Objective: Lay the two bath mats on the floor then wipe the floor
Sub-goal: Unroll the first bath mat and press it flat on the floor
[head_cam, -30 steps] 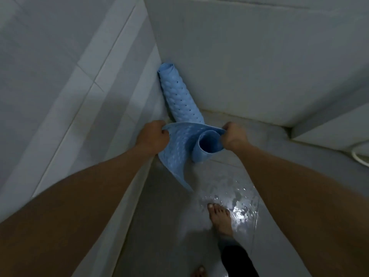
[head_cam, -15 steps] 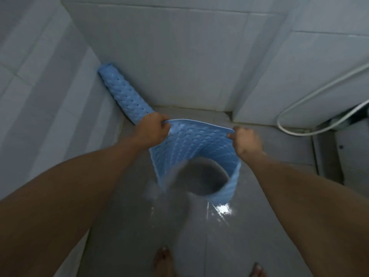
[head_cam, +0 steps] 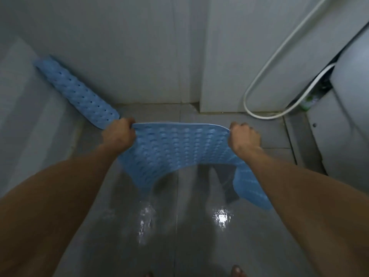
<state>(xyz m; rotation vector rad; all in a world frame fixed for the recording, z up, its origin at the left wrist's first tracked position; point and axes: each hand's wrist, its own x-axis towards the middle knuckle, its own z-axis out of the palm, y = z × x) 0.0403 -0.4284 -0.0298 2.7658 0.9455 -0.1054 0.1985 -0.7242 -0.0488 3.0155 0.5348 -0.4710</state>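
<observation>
A light blue bubbled bath mat [head_cam: 179, 150] hangs spread out above the wet grey floor [head_cam: 179, 226]. My left hand [head_cam: 118, 134] grips its top left corner and my right hand [head_cam: 244, 137] grips its top right corner. The mat's lower part curls and trails down under my right forearm. A second blue bath mat [head_cam: 77, 92], rolled up and dotted with holes, leans in the left corner against the wall, just behind my left hand.
White tiled walls close in the left and back. A white shower hose [head_cam: 265, 80] loops down the right wall. A white fixture [head_cam: 351, 120] stands at the right edge. My toes [head_cam: 237, 271] show at the bottom on the shiny wet tiles.
My hands moved apart and the held mat unrolled from a tube into a wide sheet. The view swung right, so the rolled mat now sits farther left.
</observation>
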